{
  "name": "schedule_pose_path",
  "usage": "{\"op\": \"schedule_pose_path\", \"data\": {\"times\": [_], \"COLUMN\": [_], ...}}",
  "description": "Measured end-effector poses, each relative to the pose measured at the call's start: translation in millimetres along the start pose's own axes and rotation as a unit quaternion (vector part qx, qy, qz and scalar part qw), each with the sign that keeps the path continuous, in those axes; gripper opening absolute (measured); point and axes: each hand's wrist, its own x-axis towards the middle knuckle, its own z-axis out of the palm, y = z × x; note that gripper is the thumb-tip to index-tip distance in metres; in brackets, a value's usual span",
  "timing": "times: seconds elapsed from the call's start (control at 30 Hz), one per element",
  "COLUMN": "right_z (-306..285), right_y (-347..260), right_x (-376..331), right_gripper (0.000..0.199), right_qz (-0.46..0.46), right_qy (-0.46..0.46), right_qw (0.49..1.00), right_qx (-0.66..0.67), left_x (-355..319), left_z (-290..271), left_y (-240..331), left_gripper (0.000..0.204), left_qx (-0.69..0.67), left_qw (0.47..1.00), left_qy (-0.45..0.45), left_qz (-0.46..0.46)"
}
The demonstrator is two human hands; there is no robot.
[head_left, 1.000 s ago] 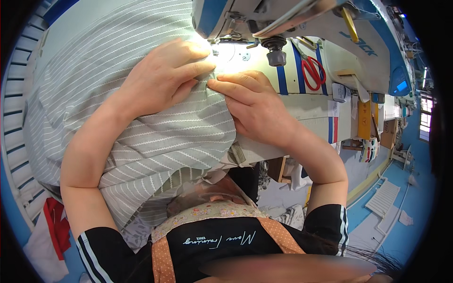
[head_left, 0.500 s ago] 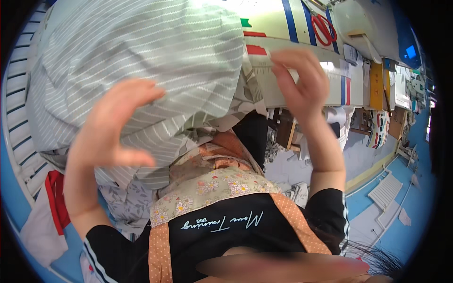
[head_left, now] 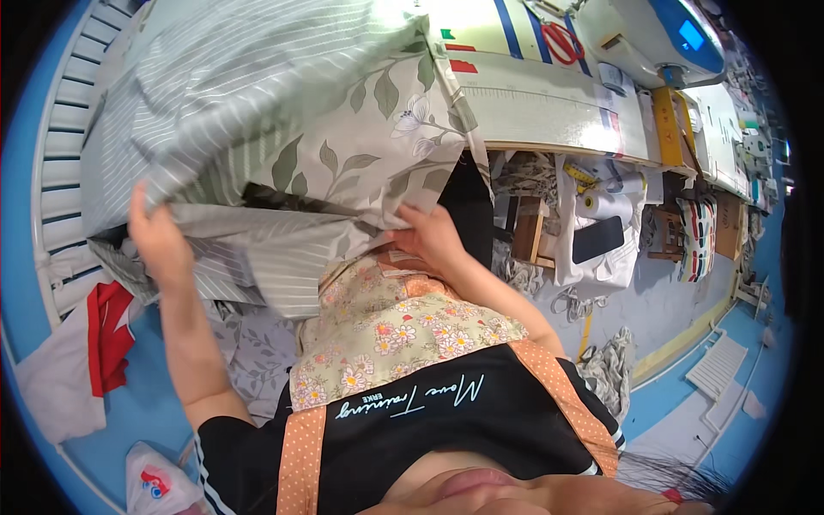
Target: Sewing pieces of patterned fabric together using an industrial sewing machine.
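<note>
A big piece of cloth (head_left: 257, 94), grey-green with thin white stripes, lies over the table and hangs toward my lap. Its turned-back part shows a pale leaf-and-flower print (head_left: 360, 129). My left hand (head_left: 159, 236) pinches a striped edge at the left, and a fold gapes open between my hands. Close to my apron (head_left: 403, 335), my right hand (head_left: 427, 239) has its fingers closed on the printed layer's near edge. Some of both hands' fingertips are hidden by the cloth.
A sewing machine (head_left: 635, 43) stands at the far right of the table, with red-handled scissors (head_left: 563, 43) beside it. Below the table edge, a phone (head_left: 598, 239) and a white roll (head_left: 601, 204) rest on white cloth. A slatted white rail (head_left: 64, 172) runs along the left.
Both hands were raised and spread, holding nothing. They have come down onto the cloth, which is now lifted at the left and folded back, baring the leaf print.
</note>
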Motion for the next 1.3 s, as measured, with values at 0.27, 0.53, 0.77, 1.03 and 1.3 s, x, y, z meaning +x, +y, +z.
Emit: {"op": "schedule_pose_path", "data": {"times": [0.27, 0.53, 0.77, 1.03, 1.3], "right_z": [-13.7, 4.5, -19.2, -26.7, -59.1], "right_y": [-26.5, -43.6, -16.1, -3.2, -13.4], "right_x": [-94.6, -106.0, -100.7, -82.8, -57.4], "right_gripper": [0.032, 0.028, 0.025, 0.023, 0.019], "right_qz": [-0.02, -0.064, -0.051, -0.033, -0.239], "right_qy": [-0.113, -0.05, -0.016, 0.03, 0.103], "right_qw": [0.992, 0.979, 0.998, 0.971, 0.818], "right_qx": [0.048, 0.189, 0.013, -0.237, -0.512], "left_x": [147.9, 89.1, 189.0, 59.1, 87.4], "left_z": [-16.0, 44.4, 20.4, 90.5, 71.7], "left_y": [61.5, -8.6, -50.7, 35.3, 6.8], "left_gripper": [0.05, 0.044, 0.031, 0.056, 0.048], "left_qx": [0.369, 0.482, 0.541, 0.309, 0.356], "left_qw": [0.892, 0.812, 0.791, 0.843, 0.81], "left_qy": [-0.039, -0.222, -0.142, -0.244, -0.267], "left_qz": [0.257, 0.246, 0.247, 0.366, 0.382]}}
